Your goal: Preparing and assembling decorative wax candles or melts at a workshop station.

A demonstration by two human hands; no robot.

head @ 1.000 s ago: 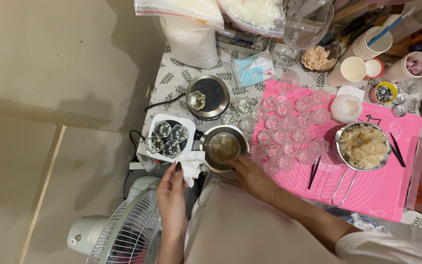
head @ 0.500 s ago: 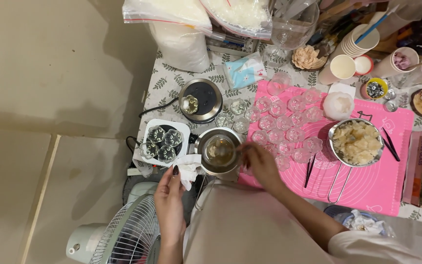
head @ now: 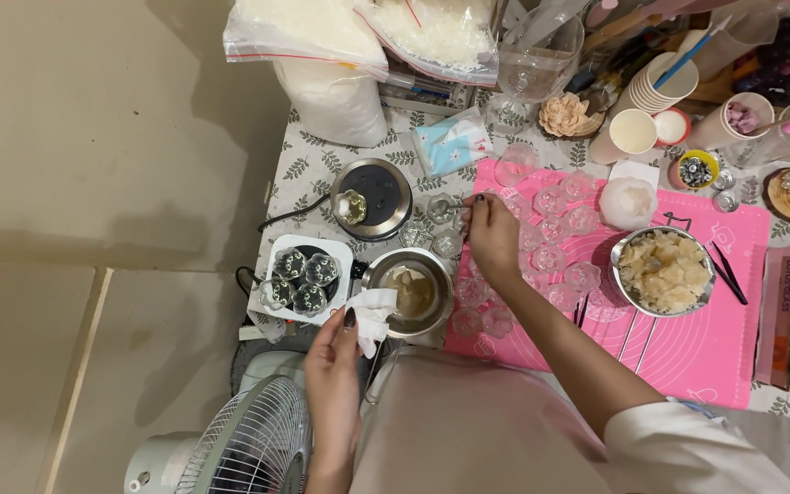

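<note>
My left hand [head: 334,355] pinches a crumpled white tissue [head: 372,316] against the near rim of a small metal pot [head: 441,302] that holds pale melted liquid. My right hand [head: 493,233] reaches past the pot toward the back. It holds a thin metal spoon [head: 456,206] whose tip is at a small clear glass cup [head: 439,209] just left of the pink mat [head: 688,352]. Several clear flower-shaped cups [head: 560,224] stand on the mat around and under this hand.
A round hot plate [head: 386,187] carries one small cup. A white square warmer [head: 340,249] holds several cups. A metal strainer bowl [head: 665,272] of pale chunks sits on the mat. Bags of white flakes [head: 322,55], paper cups [head: 633,130] and a fan [head: 249,448] surround the work.
My right hand lifted from over the pot and moved back and up to the clear cup beside the hot plate. My left hand brought the tissue closer to the pot's rim.
</note>
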